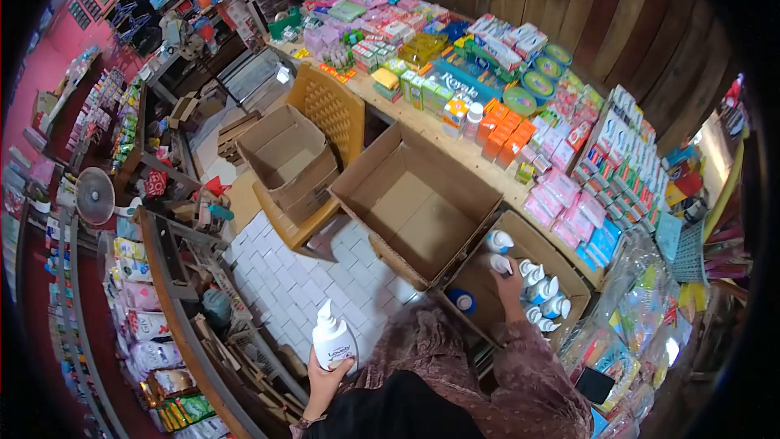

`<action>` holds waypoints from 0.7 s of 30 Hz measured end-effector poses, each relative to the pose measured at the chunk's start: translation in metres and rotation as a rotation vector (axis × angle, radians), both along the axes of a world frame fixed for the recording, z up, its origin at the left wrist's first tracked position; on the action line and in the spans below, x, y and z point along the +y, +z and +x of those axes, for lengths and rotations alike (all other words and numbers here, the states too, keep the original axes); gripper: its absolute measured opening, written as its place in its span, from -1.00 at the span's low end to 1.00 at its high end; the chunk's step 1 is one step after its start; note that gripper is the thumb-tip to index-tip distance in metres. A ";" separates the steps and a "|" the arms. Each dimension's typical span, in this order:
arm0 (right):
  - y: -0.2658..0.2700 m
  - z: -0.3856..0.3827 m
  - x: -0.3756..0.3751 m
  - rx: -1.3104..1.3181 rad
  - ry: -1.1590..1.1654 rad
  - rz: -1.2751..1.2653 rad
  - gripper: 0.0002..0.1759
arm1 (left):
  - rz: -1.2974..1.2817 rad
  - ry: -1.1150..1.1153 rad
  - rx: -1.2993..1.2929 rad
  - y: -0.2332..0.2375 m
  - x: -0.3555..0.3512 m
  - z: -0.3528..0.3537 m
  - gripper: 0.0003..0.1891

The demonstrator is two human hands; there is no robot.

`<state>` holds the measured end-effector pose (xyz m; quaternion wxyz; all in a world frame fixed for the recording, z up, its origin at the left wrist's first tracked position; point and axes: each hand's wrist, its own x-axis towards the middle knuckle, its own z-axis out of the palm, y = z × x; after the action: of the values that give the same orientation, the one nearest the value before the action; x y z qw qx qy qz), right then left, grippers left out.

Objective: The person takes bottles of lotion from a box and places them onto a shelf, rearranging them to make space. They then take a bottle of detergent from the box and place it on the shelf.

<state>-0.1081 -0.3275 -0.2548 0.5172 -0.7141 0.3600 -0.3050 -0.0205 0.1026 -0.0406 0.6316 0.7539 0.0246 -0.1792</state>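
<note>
Pump bottle (333, 343) upright in left hand (323, 378), fingers clamped round base. Right hand (510, 280) down in carton (573, 275), fingers curled over small bottle (501, 263); white bottles (543, 293) just beside fingertips. Open box (414, 203) between hands, stocked counter (455, 142) beyond.

Through the head camera I see both arms in long sleeves of dusty mauve fabric with a fine, darker mottled print. The right sleeve (528, 358) is loose and creased, and it ends at the wrist of the right hand (510, 280). The left sleeve (311, 423) shows only a short stretch at the wrist of the left hand (327, 378). Between the sleeves lies a plain black cloth (398, 410), smooth and unpatterned, with more of the mauve print bunched above it.
</note>
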 end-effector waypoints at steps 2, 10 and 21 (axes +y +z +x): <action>0.038 -0.006 -0.011 0.055 0.001 -0.003 -0.43 | -0.099 0.004 0.045 0.006 0.000 0.007 -0.40; 0.278 0.072 0.048 -0.382 0.197 -0.112 -0.53 | -0.566 -0.014 0.155 0.002 0.060 0.021 -0.59; 0.362 0.202 0.476 -0.484 1.320 0.827 -0.61 | -0.964 0.006 -0.055 0.083 0.252 -0.015 -0.20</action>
<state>0.0940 0.1483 0.1074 0.8757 -0.4446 -0.1731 0.0741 -0.0358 0.3548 0.0427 0.9099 0.3799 -0.0757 -0.1487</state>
